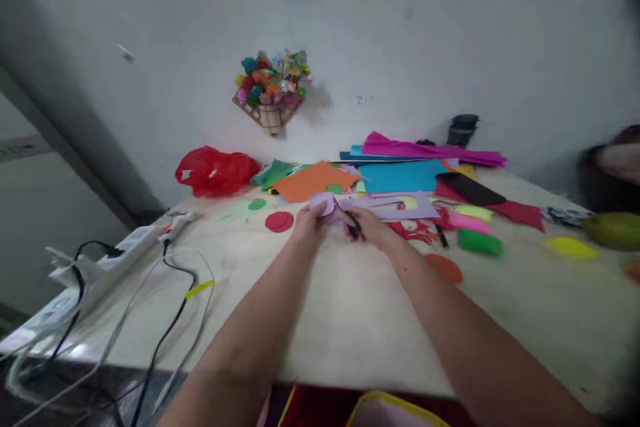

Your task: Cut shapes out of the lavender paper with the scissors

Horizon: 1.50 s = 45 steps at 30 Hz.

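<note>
In the middle of the table, my left hand (309,223) is closed on a small piece of lilac paper (321,200). My right hand (369,225) grips a pair of scissors with black handles (354,221). The blades reach toward the lilac piece, close to its right edge. Just behind my right hand lies a larger lilac sheet (423,207) with a cut-out in it. Red paper circles (279,221) rest to the left of my left hand. Red paper scraps (415,231) lie right of my right hand.
Orange sheet (305,181), blue sheet (400,175) and a red plastic bag (217,170) lie at the back. A dark phone-like slab (470,188) and a green pad (480,242) are on the right. Power strips (125,250) with loose cables run along the left edge.
</note>
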Each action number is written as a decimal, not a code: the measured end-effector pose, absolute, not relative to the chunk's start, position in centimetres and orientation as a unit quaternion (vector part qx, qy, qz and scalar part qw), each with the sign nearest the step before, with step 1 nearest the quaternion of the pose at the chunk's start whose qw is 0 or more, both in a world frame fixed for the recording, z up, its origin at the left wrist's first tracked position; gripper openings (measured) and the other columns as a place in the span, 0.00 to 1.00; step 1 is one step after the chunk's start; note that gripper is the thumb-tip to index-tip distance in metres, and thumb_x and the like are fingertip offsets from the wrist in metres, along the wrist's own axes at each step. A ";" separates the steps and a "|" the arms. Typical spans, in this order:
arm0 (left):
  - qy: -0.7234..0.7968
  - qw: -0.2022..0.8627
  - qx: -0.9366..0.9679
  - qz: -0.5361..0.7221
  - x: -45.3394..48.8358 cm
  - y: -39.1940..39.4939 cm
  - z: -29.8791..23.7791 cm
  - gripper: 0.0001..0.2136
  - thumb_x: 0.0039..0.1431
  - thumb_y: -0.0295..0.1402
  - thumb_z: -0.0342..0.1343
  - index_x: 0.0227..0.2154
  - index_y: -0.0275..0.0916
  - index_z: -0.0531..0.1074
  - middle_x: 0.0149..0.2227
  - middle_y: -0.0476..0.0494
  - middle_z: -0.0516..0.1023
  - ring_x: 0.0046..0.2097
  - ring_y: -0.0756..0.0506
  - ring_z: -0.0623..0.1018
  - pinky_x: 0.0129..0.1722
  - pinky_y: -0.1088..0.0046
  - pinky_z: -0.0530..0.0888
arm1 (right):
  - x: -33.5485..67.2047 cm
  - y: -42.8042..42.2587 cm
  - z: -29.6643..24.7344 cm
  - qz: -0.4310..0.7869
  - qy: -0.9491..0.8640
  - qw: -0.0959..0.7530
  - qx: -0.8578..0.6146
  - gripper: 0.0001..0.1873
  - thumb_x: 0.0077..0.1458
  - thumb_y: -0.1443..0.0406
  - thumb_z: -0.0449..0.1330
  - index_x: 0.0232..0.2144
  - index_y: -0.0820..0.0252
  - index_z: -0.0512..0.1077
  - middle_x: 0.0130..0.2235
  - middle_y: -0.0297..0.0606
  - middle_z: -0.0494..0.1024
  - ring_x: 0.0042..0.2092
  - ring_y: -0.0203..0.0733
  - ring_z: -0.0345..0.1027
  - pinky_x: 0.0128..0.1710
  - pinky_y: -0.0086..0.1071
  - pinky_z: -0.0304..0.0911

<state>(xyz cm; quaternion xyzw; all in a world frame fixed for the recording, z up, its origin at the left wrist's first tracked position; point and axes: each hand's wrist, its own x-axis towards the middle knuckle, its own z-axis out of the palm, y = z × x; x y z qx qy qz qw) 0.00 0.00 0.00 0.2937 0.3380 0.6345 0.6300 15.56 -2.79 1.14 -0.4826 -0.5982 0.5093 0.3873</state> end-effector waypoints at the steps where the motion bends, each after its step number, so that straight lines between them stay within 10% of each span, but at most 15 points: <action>1: 0.342 0.629 0.292 0.634 0.0 0.1 0.0 0.03 0.53 0.20 0.63 0.31 0.30 0.78 0.29 0.42 0.82 0.29 0.49 0.80 0.30 0.79 0.79 | 15.6 -2.7 1.1 0.511 -0.598 0.385 -0.482 0.13 0.58 0.57 0.60 0.27 0.58 0.66 0.17 0.27 0.71 0.16 0.30 0.62 0.12 0.22 0.46; 45: 0.360 0.639 0.233 0.639 0.4 -0.2 0.5 0.06 0.55 0.20 0.63 0.37 0.31 0.78 0.33 0.39 0.83 0.33 0.46 0.83 0.34 0.74 0.80 | 15.2 -2.8 1.1 0.515 -0.581 0.398 -0.489 0.09 0.54 0.61 0.64 0.29 0.58 0.67 0.18 0.25 0.69 0.17 0.29 0.60 0.15 0.23 0.47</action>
